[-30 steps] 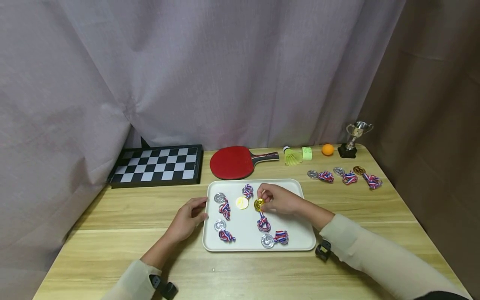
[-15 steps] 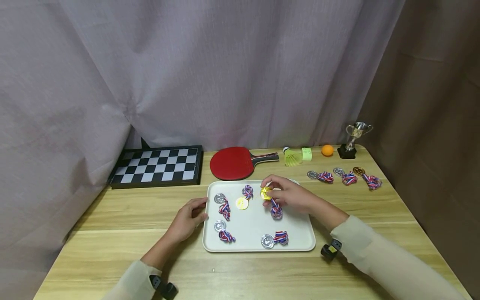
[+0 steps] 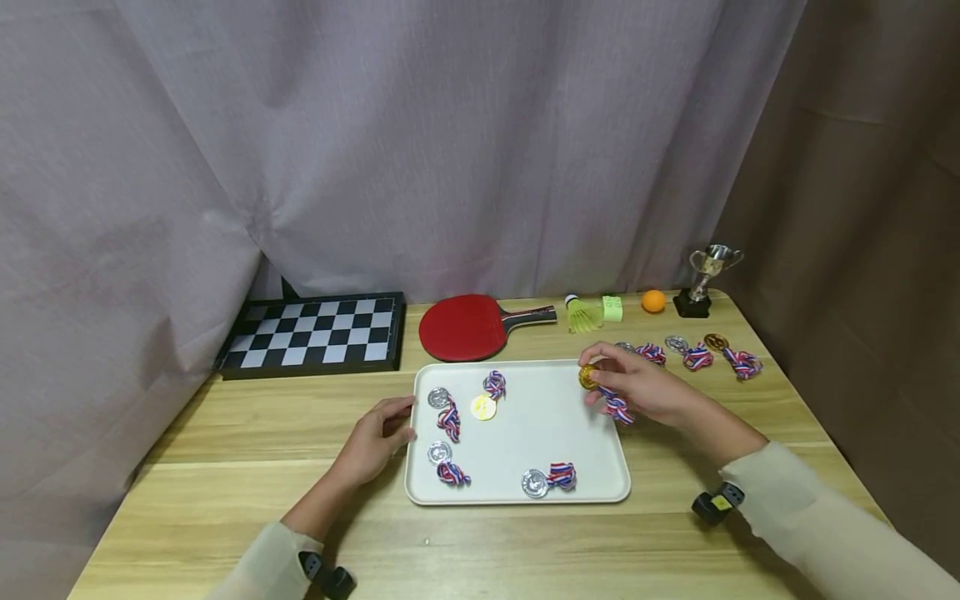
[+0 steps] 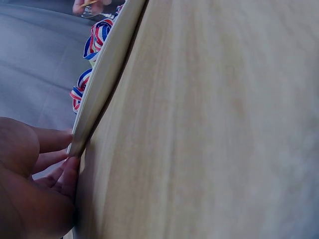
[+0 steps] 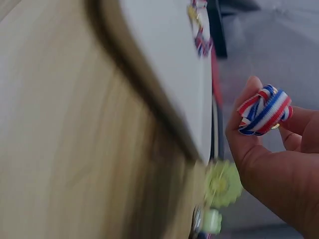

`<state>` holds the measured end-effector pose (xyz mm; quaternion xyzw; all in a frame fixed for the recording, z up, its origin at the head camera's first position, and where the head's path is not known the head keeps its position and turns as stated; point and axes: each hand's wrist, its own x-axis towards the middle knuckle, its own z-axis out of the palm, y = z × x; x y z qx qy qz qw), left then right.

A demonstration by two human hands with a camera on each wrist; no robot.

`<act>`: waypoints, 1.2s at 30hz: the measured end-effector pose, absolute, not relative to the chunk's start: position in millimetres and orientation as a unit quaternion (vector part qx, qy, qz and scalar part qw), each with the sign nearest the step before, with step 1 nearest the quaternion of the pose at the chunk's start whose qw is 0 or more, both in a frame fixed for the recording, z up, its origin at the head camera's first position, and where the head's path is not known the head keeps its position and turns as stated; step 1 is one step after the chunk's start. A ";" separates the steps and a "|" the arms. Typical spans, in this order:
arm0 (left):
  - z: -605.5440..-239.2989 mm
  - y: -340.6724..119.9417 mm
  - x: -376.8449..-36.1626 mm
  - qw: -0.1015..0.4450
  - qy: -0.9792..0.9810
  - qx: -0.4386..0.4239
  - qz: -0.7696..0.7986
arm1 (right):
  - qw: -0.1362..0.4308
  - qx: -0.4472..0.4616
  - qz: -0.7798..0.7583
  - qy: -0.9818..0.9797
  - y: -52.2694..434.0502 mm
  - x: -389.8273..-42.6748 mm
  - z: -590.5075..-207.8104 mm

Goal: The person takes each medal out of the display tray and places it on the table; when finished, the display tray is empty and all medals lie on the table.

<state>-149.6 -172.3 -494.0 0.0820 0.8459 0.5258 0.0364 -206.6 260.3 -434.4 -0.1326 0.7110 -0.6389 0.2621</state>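
My right hand [image 3: 637,385] pinches a gold medal [image 3: 588,377] above the right edge of the white tray [image 3: 555,429]. Its tricolour ribbon [image 5: 265,110] is bunched below the fingers. Fingertips of my left hand [image 3: 372,442] rest against the tray's left rim, seen close up in the left wrist view [image 4: 37,177]. Two silver medals [image 3: 439,452] lie on the tray's left side. Another gold medal [image 3: 483,407] is near its middle, and a silver medal [image 3: 535,483] lies at the front right.
Three medals [image 3: 697,357] lie right of the tray. Behind stand a chessboard [image 3: 311,333], a red table tennis bat [image 3: 462,327], a shuttlecock [image 3: 583,315], a small green block [image 3: 612,308], an orange ball [image 3: 653,301] and a trophy cup [image 3: 705,271].
The right hand has lifted the gold medal off the tray and carried it rightward to the tray's right edge. The left hand stays at the left rim.
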 end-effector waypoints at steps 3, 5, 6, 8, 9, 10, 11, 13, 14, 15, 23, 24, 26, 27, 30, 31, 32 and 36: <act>-493.7 -172.2 -149.4 0.038 0.847 0.076 0.525 | 0.245 -0.122 -0.635 0.723 282.2 -206.6 -439.2; -493.3 -172.1 -149.3 0.039 0.847 0.073 0.525 | 0.230 -0.107 -0.626 0.737 295.5 -206.4 -442.0; -493.3 -172.0 -149.4 0.039 0.848 0.072 0.524 | 0.221 -0.099 -0.619 0.747 301.8 -206.5 -443.4; -493.2 -171.7 -149.2 0.039 0.848 0.070 0.524 | 0.201 -0.089 -0.601 0.768 312.6 -206.5 -446.2; -493.4 -171.7 -149.3 0.040 0.848 0.069 0.525 | 0.189 -0.086 -0.592 0.779 316.8 -206.4 -447.5; -493.3 -171.6 -149.2 0.040 0.848 0.070 0.524 | 0.179 -0.085 -0.581 0.789 320.4 -206.2 -449.0; -493.6 -171.6 -149.3 0.040 0.848 0.070 0.524 | 0.169 -0.084 -0.569 0.800 323.4 -206.1 -450.6; -493.8 -171.5 -149.2 0.040 0.849 0.069 0.523 | 0.149 -0.091 -0.542 0.822 326.8 -205.7 -453.7; -493.7 -171.5 -149.2 0.042 0.848 0.067 0.524 | 0.138 -0.094 -0.524 0.835 327.7 -205.7 -455.4; -493.9 -171.5 -149.3 0.041 0.848 0.068 0.524 | 0.126 -0.098 -0.505 0.848 327.8 -205.7 -457.0; -493.8 -172.2 -148.6 0.036 0.843 0.080 0.530 | 0.042 -0.101 -0.392 0.913 320.6 -209.7 -465.8; -493.6 -172.3 -148.6 0.036 0.842 0.081 0.533 | 0.037 -0.100 -0.389 0.915 319.9 -210.1 -466.4; -493.8 -172.6 -148.7 0.036 0.839 0.082 0.537 | 0.030 -0.100 -0.381 0.919 319.0 -210.8 -467.8; -493.9 -172.8 -148.7 0.036 0.840 0.082 0.536 | 0.027 -0.099 -0.375 0.921 318.7 -211.3 -468.8; -494.3 -173.1 -148.9 0.036 0.841 0.080 0.534 | 0.024 -0.098 -0.359 0.928 317.3 -212.3 -471.1; -494.7 -173.2 -149.0 0.035 0.842 0.081 0.532 | 0.022 -0.097 -0.352 0.931 316.6 -212.4 -471.5; -494.9 -173.1 -149.1 0.036 0.844 0.080 0.529 | 0.022 -0.096 -0.348 0.932 315.8 -212.6 -472.0; -495.6 -172.8 -149.3 0.032 0.848 0.080 0.522 | 0.015 -0.093 -0.334 0.938 311.8 -211.7 -472.2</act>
